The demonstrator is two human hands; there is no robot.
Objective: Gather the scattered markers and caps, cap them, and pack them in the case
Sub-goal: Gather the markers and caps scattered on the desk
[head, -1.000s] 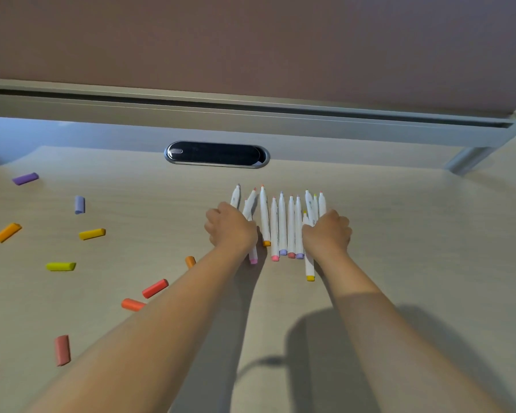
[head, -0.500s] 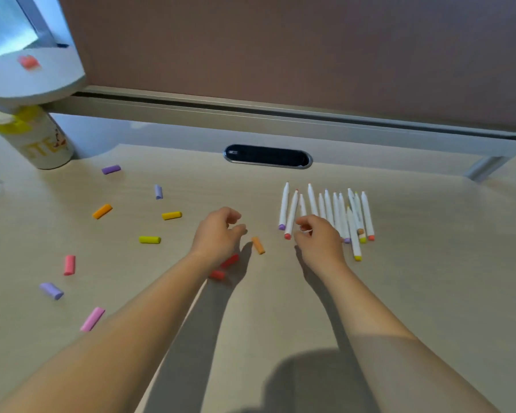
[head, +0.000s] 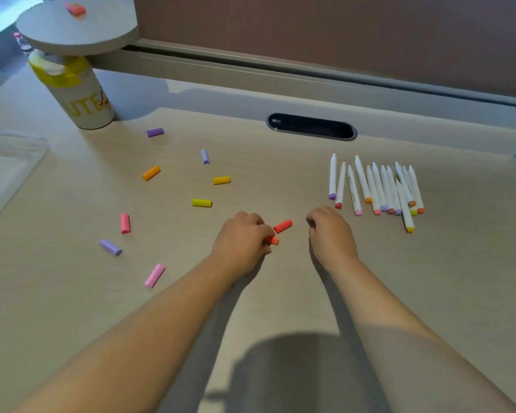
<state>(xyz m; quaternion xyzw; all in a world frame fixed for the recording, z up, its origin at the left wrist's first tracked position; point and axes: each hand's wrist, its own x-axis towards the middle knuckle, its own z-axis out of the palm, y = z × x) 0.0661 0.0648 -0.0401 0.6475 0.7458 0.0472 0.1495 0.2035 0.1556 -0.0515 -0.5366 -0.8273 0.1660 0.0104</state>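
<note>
Two red-orange caps sit at the centre of what I'm watching: my left hand [head: 241, 239] has its fingers curled around one orange cap [head: 272, 240], only its end poking out toward the markers, while a second red cap [head: 282, 226] lies free on the desk [head: 280, 293] just beyond it, long axis tilted up and to the right. My right hand [head: 329, 231] rests beside that cap with fingers curled under and nothing in them that I can see. Right of the red cap, the row of white markers [head: 376, 189] lies side by side, long axes running away from me, uncapped tips pointing toward the cable slot [head: 312, 126] and coloured ends toward me. Left of the red cap, loose caps are scattered: a yellow cap [head: 202, 203], an amber cap [head: 221, 180], a lilac cap [head: 205, 156], a pink cap [head: 125, 223]. The clear case [head: 9, 165] sits far left of the red cap.
</note>
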